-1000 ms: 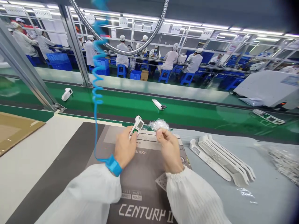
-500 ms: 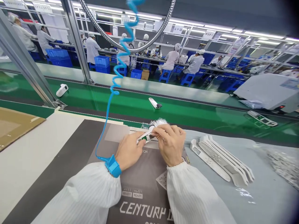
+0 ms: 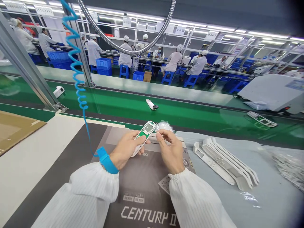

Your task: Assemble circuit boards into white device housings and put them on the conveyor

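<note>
One housing (image 3: 144, 136): white shell with a green board (image 3: 145, 133) seated in it, tilted, held just above the carton's top edge.

Left hand (image 3: 125, 148): closed on the housing's lower end, thumb lying along the board. A blue wrist strap (image 3: 106, 160) circles the wrist, its coiled cord (image 3: 77, 69) rising past the carton's left side.

Right hand (image 3: 169, 152): off the housing now and just beside it, thumb and fingertips (image 3: 161, 135) pinched together. I can't tell if they hold anything small.

Change: from here I see the hands parted; a moment ago the right lay over the housing. The belt's units have shifted left.

Carton (image 3: 144, 190): dark, printed, under both hands.

Plastic wrap (image 3: 163, 126): on the carton's far edge, behind my right fingertips.

Housing stack (image 3: 225, 161): white, nested, right of the carton.

Bag (image 3: 288, 167): clear, holding parts, farther right.

Belt (image 3: 190, 118): green, beyond the carton, carrying three units (image 3: 152, 104).

Crates (image 3: 103, 63): blue, beyond the belt.
</note>
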`<state>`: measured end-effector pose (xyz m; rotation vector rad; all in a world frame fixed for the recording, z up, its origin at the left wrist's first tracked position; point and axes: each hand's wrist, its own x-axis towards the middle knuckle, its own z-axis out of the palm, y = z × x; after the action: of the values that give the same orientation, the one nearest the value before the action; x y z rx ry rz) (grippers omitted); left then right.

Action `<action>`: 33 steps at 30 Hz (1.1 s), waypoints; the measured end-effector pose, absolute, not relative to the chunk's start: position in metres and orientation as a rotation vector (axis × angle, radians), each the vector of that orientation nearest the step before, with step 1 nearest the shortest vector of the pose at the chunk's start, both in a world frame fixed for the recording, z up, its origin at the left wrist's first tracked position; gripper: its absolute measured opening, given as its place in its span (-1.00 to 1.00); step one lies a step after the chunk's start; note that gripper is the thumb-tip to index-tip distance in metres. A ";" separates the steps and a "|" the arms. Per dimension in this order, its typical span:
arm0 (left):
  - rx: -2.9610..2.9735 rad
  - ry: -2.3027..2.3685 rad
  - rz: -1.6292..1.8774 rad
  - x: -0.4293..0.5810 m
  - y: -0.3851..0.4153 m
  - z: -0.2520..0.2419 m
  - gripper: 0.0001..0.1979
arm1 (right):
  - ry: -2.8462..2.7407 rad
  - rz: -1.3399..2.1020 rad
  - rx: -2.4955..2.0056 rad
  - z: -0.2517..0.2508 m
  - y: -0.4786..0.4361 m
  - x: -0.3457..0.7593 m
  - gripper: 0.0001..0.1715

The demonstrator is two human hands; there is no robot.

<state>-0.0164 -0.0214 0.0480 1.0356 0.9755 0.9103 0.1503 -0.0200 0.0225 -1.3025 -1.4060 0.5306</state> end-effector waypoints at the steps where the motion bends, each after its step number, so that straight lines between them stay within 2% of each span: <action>1: 1.044 0.953 0.902 -0.015 -0.023 0.049 -0.74 | -1.377 0.539 -1.292 0.023 -0.020 0.150 -0.81; 7: 1.114 0.910 0.901 -0.011 -0.027 0.049 -0.68 | -1.337 0.453 -1.256 0.027 -0.022 0.150 -0.84; 14: 1.381 1.045 0.943 -0.013 -0.029 0.047 -0.71 | -1.495 0.176 -1.212 0.030 -0.023 0.157 -0.91; 23: 1.778 1.353 0.998 -0.010 -0.036 0.049 -0.70 | -1.481 0.149 -1.205 0.032 -0.026 0.153 -0.96; 27: 1.888 1.429 0.972 -0.006 -0.040 0.050 -0.67 | -1.571 -0.126 -1.196 0.029 -0.025 0.153 -0.98; 30: 1.854 1.400 0.935 -0.005 -0.037 0.046 -0.67 | -1.737 -0.397 -1.229 0.030 -0.023 0.152 -0.84; 33: 1.743 1.511 0.861 -0.006 -0.031 0.040 -0.68 | -1.885 -0.421 -1.210 0.042 -0.002 0.151 -0.80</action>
<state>-0.0058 -0.0306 0.0397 1.7430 1.5111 0.8611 0.1512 -0.0022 0.0417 -1.2104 -1.8851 -0.4209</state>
